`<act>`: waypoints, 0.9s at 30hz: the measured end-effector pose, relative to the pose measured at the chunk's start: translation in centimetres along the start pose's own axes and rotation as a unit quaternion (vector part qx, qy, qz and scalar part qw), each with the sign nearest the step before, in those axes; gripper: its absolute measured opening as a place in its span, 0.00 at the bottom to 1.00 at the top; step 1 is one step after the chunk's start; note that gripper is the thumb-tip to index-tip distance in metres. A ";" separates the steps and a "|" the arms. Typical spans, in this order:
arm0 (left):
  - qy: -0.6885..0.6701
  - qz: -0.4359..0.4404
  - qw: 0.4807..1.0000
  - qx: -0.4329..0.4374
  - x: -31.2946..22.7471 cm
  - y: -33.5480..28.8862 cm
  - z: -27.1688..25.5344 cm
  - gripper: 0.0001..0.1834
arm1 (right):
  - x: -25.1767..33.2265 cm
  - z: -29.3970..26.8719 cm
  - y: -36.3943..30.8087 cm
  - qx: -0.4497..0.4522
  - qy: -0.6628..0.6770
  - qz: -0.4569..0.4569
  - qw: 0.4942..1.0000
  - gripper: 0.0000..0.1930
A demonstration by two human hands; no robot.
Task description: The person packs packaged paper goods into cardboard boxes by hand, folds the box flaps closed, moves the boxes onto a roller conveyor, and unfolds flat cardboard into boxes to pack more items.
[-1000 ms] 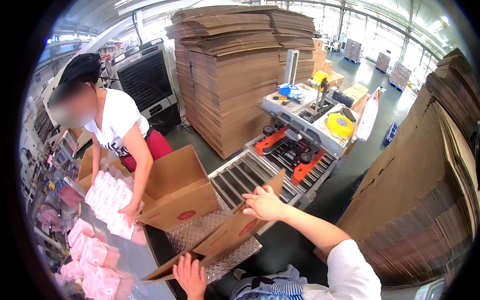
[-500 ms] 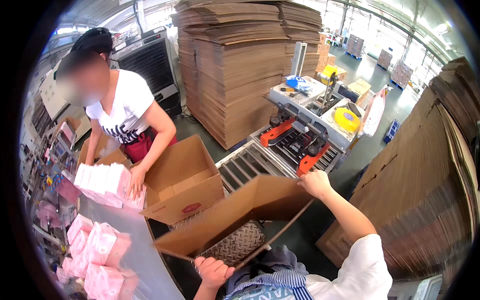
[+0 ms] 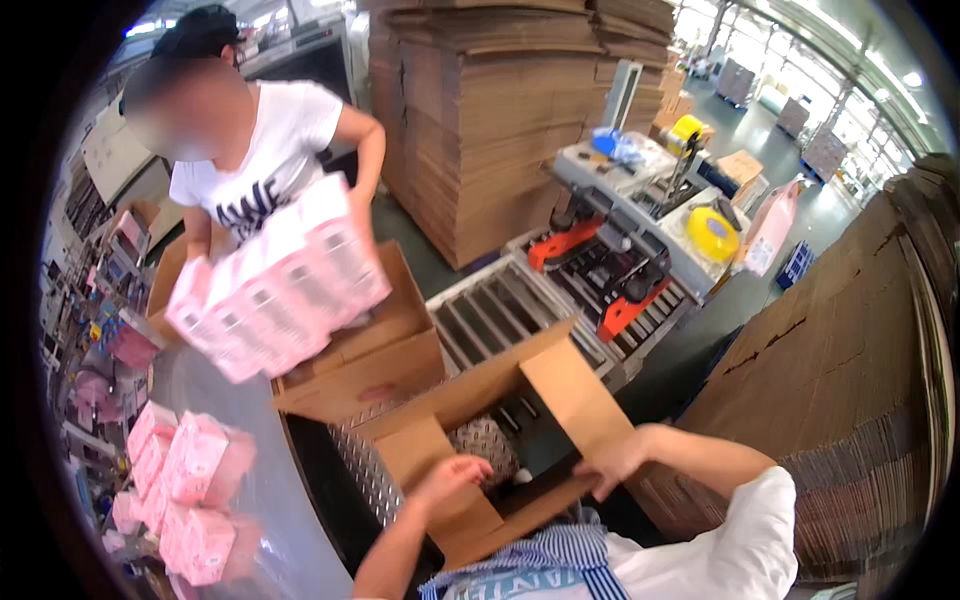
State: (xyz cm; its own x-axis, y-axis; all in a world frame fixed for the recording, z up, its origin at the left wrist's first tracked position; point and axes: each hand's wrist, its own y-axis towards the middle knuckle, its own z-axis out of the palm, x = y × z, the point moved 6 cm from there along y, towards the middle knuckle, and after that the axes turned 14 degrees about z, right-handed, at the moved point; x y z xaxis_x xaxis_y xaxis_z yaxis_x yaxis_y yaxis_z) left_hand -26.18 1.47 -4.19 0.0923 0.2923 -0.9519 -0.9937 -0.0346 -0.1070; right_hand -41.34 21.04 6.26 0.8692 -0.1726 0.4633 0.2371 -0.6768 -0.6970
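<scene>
An open cardboard box (image 3: pixel 575 390) stands in front of me, its end flaps angled inward; a patterned metal plate shows through its middle. My left hand (image 3: pixel 455 480) lies over the left flap, fingers loosely stretched toward the opening and holding nothing. At the right near corner, my right hand (image 3: pixel 612 464) has its fingers bent round the edge of the box's cardboard. Just beyond stands a second open box (image 3: pixel 365 375). Above that one, a co-worker in a white shirt holds a large block of pink-and-white wrapped packs (image 3: pixel 280 285) in both hands.
Several pink packs (image 3: pixel 200 460) lie on the metal table (image 3: pixel 270 480) at left. A roller conveyor (image 3: pixel 490 300) leads to a taping machine (image 3: pixel 610 270) with orange guides and a yellow tape roll (image 3: pixel 712 235). Flat cardboard stacks (image 3: pixel 510 150) rise behind and at right (image 3: pixel 800 390).
My hands have moved off the box's opposite corners, the right one nearer to me, and its end flaps now bend inward. The co-worker has lifted the pink packs over the second box.
</scene>
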 end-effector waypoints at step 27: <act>0.664 -0.037 0.709 -0.232 -12.5 -3.2 4.3 0.36 | -1.0 -8.2 7.8 -0.184 -0.064 -0.024 0.981 0.28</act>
State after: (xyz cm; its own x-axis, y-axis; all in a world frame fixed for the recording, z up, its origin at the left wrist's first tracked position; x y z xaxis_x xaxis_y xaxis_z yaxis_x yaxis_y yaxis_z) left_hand -24.45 2.07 9.30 0.4285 -0.8388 -0.3359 -0.8834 -0.4669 0.0390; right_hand -43.96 10.07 4.84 0.9141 -0.0593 0.4012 0.1264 -0.8982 -0.4209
